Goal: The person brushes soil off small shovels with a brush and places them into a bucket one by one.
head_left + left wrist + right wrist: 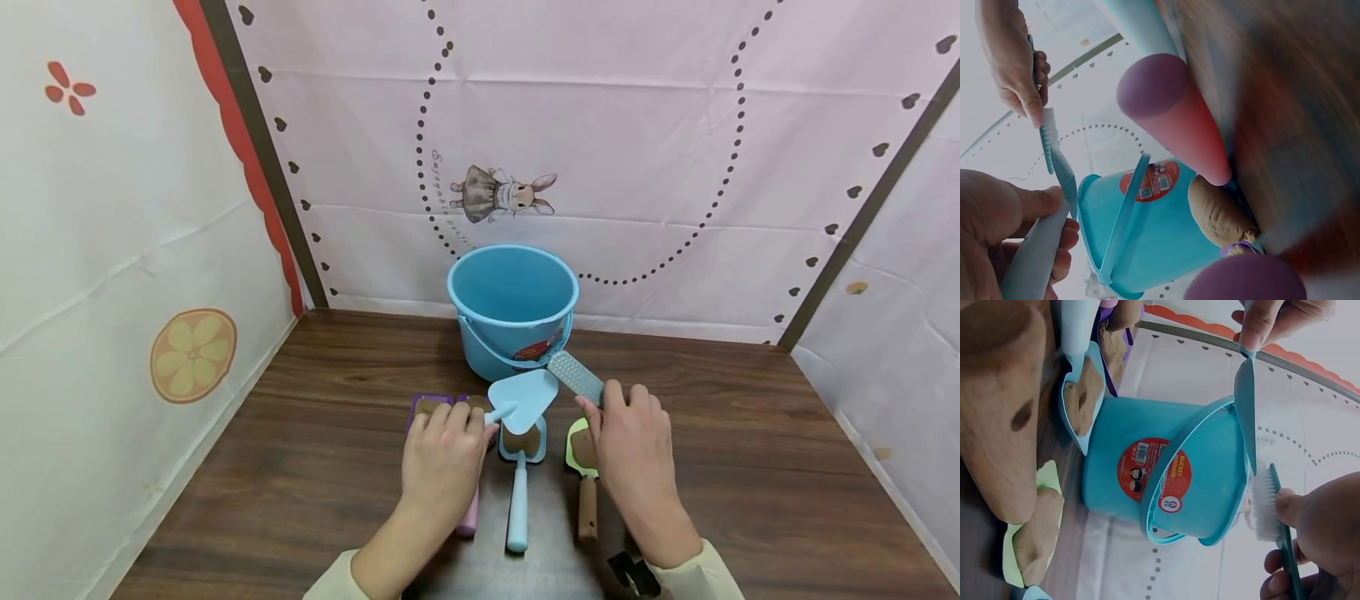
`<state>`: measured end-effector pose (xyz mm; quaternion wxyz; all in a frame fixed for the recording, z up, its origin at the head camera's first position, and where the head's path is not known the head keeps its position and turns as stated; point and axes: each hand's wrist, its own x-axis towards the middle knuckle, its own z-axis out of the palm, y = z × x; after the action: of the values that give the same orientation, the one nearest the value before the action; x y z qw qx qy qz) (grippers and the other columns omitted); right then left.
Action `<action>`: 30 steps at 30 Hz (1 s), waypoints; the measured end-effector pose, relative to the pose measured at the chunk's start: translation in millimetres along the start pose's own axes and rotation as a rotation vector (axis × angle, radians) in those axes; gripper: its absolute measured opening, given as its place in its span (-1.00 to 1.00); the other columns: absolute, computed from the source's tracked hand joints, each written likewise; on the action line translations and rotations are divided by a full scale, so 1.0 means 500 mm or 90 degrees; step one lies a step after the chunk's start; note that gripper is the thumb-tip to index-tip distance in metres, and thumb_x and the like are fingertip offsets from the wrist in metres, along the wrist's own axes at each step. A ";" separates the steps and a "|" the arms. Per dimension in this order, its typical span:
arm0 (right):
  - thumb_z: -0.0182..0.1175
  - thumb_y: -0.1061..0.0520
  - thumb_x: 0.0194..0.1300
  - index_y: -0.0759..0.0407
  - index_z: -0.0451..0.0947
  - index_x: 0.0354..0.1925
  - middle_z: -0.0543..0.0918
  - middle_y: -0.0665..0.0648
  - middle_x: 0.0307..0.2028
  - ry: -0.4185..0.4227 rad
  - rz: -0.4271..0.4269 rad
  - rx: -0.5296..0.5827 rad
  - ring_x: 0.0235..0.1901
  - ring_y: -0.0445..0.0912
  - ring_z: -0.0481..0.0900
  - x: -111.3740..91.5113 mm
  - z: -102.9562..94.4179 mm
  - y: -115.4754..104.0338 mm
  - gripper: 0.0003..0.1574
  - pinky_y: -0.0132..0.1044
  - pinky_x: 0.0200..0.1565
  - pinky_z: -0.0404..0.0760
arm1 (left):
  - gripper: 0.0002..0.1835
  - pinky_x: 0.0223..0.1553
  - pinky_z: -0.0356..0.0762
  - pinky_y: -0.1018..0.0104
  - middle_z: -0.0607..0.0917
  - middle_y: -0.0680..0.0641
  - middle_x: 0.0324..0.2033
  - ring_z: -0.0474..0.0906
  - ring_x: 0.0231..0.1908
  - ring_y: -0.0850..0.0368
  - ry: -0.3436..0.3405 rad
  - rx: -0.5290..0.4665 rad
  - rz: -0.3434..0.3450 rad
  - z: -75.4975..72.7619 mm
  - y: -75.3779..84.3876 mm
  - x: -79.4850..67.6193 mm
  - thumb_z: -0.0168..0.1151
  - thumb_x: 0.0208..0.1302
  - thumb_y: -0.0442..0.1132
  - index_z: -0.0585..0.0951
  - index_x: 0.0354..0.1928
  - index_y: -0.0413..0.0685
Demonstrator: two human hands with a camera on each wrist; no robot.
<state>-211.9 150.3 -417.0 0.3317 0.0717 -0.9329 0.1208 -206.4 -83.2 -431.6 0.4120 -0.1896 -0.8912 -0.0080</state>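
Note:
My left hand [444, 454] grips the handle of a light blue toy shovel [527, 395]. The shovel's bare blade is raised over the table in front of the blue bucket [483, 337]. Between thumb and fingers, my right hand [637, 446] holds a teal-backed brush [576, 375]. In the right wrist view its white bristles [1265, 506] face the blade, right by its tip. Under the raised blade lies another light blue shovel [517, 508] with brown sand [522, 440] on it. Below my right hand is a green shovel with a wooden handle [588, 510], also loaded with sand.
Purple shovels [420, 403] bearing sand lie partly hidden behind my left hand, one pink handle [468, 518] showing. A black object [633, 575] is by my right wrist at the near edge. Printed cloth walls [637, 167] enclose the brown wooden table [322, 450].

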 end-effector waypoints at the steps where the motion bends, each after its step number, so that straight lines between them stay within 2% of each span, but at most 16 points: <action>1: 0.34 -0.09 0.34 0.27 0.38 -0.38 0.22 0.14 -0.57 0.000 -0.001 0.001 -0.63 0.00 0.20 0.000 0.000 0.000 -0.50 -0.14 -0.55 0.26 | -0.65 -0.51 0.31 0.22 0.63 -0.05 -0.48 0.54 -0.47 0.02 0.003 0.001 -0.001 0.001 -0.002 0.000 0.56 0.10 0.03 0.76 -0.31 -0.12; 9: 0.35 -0.06 0.34 0.28 0.40 -0.34 0.22 0.14 -0.55 0.006 -0.012 0.020 -0.60 -0.02 0.18 0.001 0.000 -0.014 -0.53 -0.18 -0.52 0.25 | -0.66 -0.51 0.41 0.18 0.67 -0.06 -0.45 0.58 -0.46 0.00 0.007 -0.015 -0.008 0.013 -0.023 0.003 0.56 0.11 0.01 0.78 -0.28 -0.13; 12: 0.35 -0.06 0.35 0.30 0.43 -0.31 0.23 0.13 -0.53 0.007 -0.029 0.031 -0.58 -0.04 0.18 -0.001 -0.002 -0.024 -0.54 -0.21 -0.50 0.25 | -0.68 -0.51 0.47 0.18 0.67 -0.07 -0.44 0.59 -0.45 0.00 -0.018 -0.042 -0.028 0.016 -0.036 0.004 0.51 0.18 -0.01 0.78 -0.26 -0.15; 15: 0.35 -0.07 0.35 0.30 0.44 -0.29 0.23 0.13 -0.52 0.014 -0.054 0.034 -0.56 -0.05 0.19 -0.003 -0.005 -0.037 -0.53 -0.23 -0.49 0.26 | -0.71 -0.49 0.54 0.15 0.66 -0.07 -0.43 0.62 -0.43 -0.01 -0.059 -0.095 -0.066 0.018 -0.047 0.006 0.44 0.27 -0.04 0.77 -0.25 -0.16; 21: 0.09 -0.24 0.50 0.21 0.41 -0.33 0.21 0.08 -0.49 0.009 -0.110 0.060 -0.53 -0.09 0.17 -0.013 -0.006 -0.064 -0.45 -0.28 -0.47 0.23 | -0.72 -0.44 0.56 0.20 0.71 0.07 -0.37 0.62 -0.39 0.13 -0.196 -0.302 -0.213 0.014 -0.057 0.017 0.28 0.41 0.01 0.77 -0.17 -0.04; 23: 0.10 -0.24 0.49 0.19 0.42 -0.32 0.21 0.07 -0.48 0.001 -0.119 0.070 -0.52 -0.09 0.15 -0.015 -0.003 -0.071 -0.47 -0.29 -0.46 0.21 | -0.73 -0.36 0.55 0.21 0.73 0.10 -0.35 0.62 -0.34 0.16 -0.231 -0.389 -0.258 0.014 -0.061 0.021 0.24 0.44 0.02 0.77 -0.15 0.03; 26: 0.23 -0.19 0.42 0.17 0.43 -0.31 0.22 0.06 -0.48 -0.002 -0.134 0.076 -0.51 -0.10 0.15 -0.016 0.002 -0.079 -0.53 -0.29 -0.45 0.20 | -0.75 -0.29 0.55 0.21 0.72 0.09 -0.40 0.59 -0.32 0.19 -0.271 -0.530 -0.313 0.016 -0.068 0.023 0.22 0.46 0.02 0.77 -0.19 0.09; 28: 0.27 -0.18 0.39 0.17 0.44 -0.29 0.24 0.06 -0.47 -0.001 -0.141 0.079 -0.51 -0.11 0.16 -0.016 0.004 -0.082 -0.55 -0.29 -0.44 0.21 | -0.73 -0.32 0.52 0.27 0.68 0.06 -0.47 0.54 -0.37 0.19 -0.311 -0.642 -0.356 0.017 -0.071 0.023 0.20 0.47 0.02 0.77 -0.24 0.06; 30: 0.20 -0.21 0.43 0.17 0.44 -0.28 0.25 0.06 -0.46 0.005 -0.150 0.085 -0.51 -0.10 0.17 -0.016 0.006 -0.083 -0.53 -0.29 -0.44 0.21 | -0.66 -0.38 0.50 0.31 0.65 0.01 -0.51 0.53 -0.43 0.19 -0.354 -0.752 -0.400 0.018 -0.072 0.023 0.19 0.47 0.04 0.77 -0.26 -0.04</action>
<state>-198.6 109.8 -417.2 0.3417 0.2020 -0.9066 0.1434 -232.3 -111.4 -423.8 -0.0230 -0.1101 -0.8225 -0.5575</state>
